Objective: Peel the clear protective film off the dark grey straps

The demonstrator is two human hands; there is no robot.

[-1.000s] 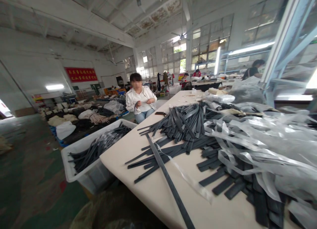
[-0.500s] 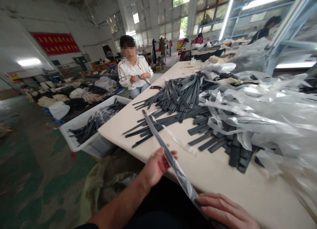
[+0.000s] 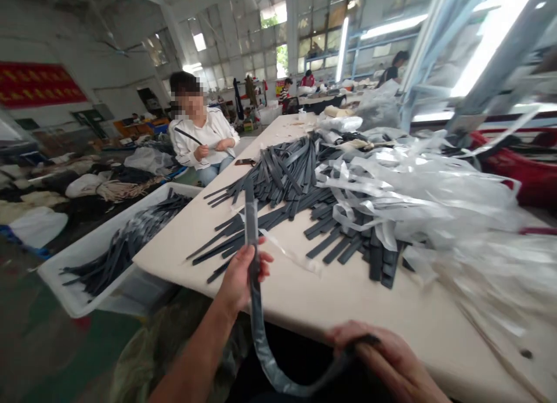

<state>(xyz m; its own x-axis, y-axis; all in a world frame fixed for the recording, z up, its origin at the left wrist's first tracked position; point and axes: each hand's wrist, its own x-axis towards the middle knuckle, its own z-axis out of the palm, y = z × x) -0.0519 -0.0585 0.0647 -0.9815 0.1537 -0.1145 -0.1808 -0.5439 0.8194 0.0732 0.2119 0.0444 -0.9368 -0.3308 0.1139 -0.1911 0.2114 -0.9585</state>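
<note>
A dark grey flat strap (image 3: 251,223) in a shiny clear plastic sleeve hangs in a U-shaped bend between my two hands. My left hand (image 3: 240,272) pinches it part way along, thumb on one face and fingers behind, so its upper end stands up over the table. At the lower right, my right hand (image 3: 376,353) is closed round the strap's other end; motion blurs it a little. Behind the held strap, a heap of similar dark straps (image 3: 282,168) lies on the cream-covered table (image 3: 278,295). One loose clear plastic strip (image 3: 291,253) lies near my left hand.
Crumpled clear plastic sleeves (image 3: 418,188) pile up on the table's right side. A white bin (image 3: 76,304) of straps stands left of the table. Across the corner sits a co-worker (image 3: 204,136) holding a dark strap. A phone (image 3: 245,161) lies by the far edge.
The strap was nearly straight and now bends in a U. My left hand has risen leftward, and my right hand has closed round the strap's end. The view has turned right.
</note>
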